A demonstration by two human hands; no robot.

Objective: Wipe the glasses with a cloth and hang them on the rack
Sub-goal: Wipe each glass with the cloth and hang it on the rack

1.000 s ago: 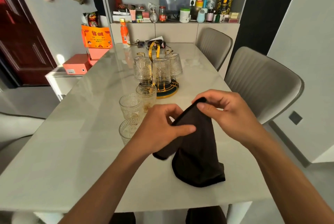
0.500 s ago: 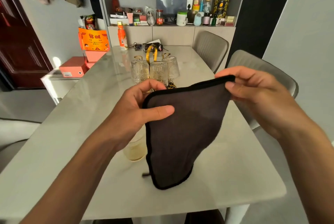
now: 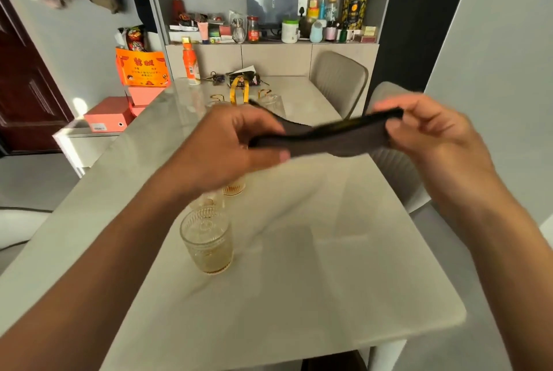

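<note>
Above the table (image 3: 314,266), from the head view, I see my left hand (image 3: 227,146) and right hand (image 3: 431,131) each pinching an end of the dark cloth (image 3: 332,139), stretched flat between them; one glass (image 3: 208,240) stands upright below, and the rack (image 3: 239,94) sits farther back.

A pale grey marble-look desk (image 3: 314,281) carries a ribbed clear drinking glass (image 3: 207,240) near its middle. Two more ribbed glasses (image 3: 233,189) stand just behind that glass, half hidden. Far beyond it stand a gold-handled glass rack (image 3: 239,92) and an orange plastic bottle (image 3: 191,64).
</note>
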